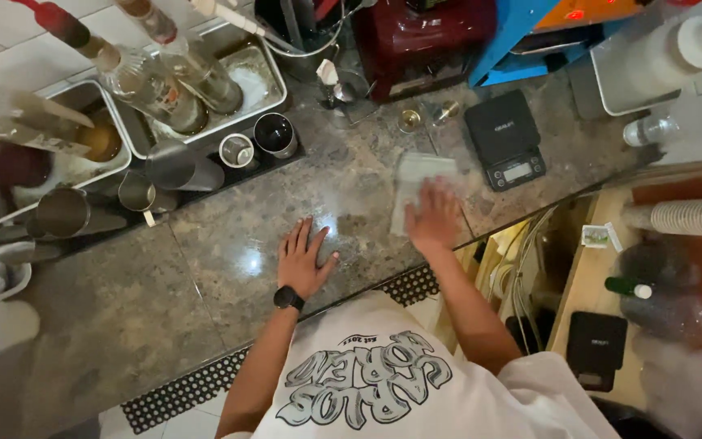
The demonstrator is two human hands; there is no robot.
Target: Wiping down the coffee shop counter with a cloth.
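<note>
A pale cloth (413,180) lies spread on the stone counter (229,236), just left of a small black scale (504,138), with the right hand (434,218) pressed flat on its near end, fingers extended and splayed rather than gripping, a hold that suits pushing the cloth across the surface. The hand is blurred, so finer detail cannot be told. The left hand (302,258) rests palm-down on bare counter beside it, fingers open and holding nothing, apparently bracing the person's lean; a black watch (288,298) sits on that wrist. Light glares off the stone between the hands. Farther back, metal cups (274,134) and shakers stand on a dark mat, bottles (164,77) lean in steel trays (263,77), and a red machine (420,41) stands behind the scale. A rubber mat (197,386) edges the counter's near side.
</note>
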